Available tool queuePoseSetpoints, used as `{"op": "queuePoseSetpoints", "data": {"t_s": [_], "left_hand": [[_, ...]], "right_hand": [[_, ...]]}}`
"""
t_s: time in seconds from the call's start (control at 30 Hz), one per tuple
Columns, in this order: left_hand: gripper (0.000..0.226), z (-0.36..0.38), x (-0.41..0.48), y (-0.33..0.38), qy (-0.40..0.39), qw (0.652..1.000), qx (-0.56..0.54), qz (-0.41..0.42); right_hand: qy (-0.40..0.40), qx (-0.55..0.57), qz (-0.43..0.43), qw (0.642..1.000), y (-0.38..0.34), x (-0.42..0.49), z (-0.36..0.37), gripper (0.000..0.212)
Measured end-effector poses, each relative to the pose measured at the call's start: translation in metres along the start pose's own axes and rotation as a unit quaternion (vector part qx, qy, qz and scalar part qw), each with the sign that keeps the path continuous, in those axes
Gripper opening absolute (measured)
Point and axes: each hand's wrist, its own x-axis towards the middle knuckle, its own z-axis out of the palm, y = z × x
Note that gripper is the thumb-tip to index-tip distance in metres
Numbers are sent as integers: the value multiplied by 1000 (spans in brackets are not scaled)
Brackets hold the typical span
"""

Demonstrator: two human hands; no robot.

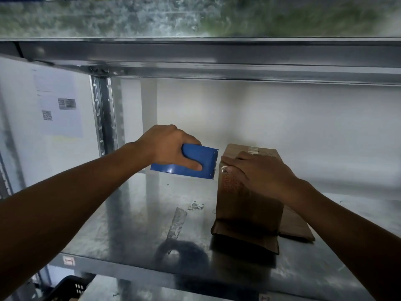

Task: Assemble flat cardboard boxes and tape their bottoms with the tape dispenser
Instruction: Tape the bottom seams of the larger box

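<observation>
**Cardboard box** [245,205]: stands upright on the metal shelf [130,224], right of centre and towards the front edge. Its bottom faces up and its loose flaps splay against the shelf surface. Clear tape [258,149] runs across the upturned face.

**Tape dispenser** [195,162]: blue, with a toothed blade. It is held in the air just beside the box's upper left edge, blade towards the box; contact cannot be confirmed.

**Left hand** [171,146]: fingers and thumb are wrapped round the dispenser body.

**Right hand** [258,170]: fingers lie flat and close together, pressing on the box's top left edge over the tape end.

**Step in hand (judged)**: finishing the bottom seam. To do it well, keep the right hand's pressure on the tape end so the box cannot tip. Draw the tape down the side wall, tilt the blade to cut cleanly, then smooth the tail flat.

**Also present**: a tape scrap [176,222] stuck to the shelf near its front edge.
</observation>
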Motion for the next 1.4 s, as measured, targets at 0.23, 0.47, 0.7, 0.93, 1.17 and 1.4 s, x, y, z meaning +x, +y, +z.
{"op": "queuePoseSetpoints", "data": {"t_s": [0.23,0.47,0.7,0.93,1.17,1.4], "left_hand": [[71,4,-3,15,64,988,142,7],[55,16,-15,16,21,960,278,-26],[62,39,-31,6,167,968,171,-75],[63,46,-35,9,153,976,131,-87],[68,47,-35,13,188,972,100,-104],[71,40,-38,16,181,970,105,-127]], "right_hand": [[-18,5,25,1000,-5,1,-2,47],[-7,-6,13,1000,-19,-11,-17,47],[-56,2,3,998,-13,-15,-23,81],[10,8,58,998,-30,-10,-3,39],[168,-57,131,975,-50,-3,19,40],[193,22,108,975,-33,-3,24,34]]}}
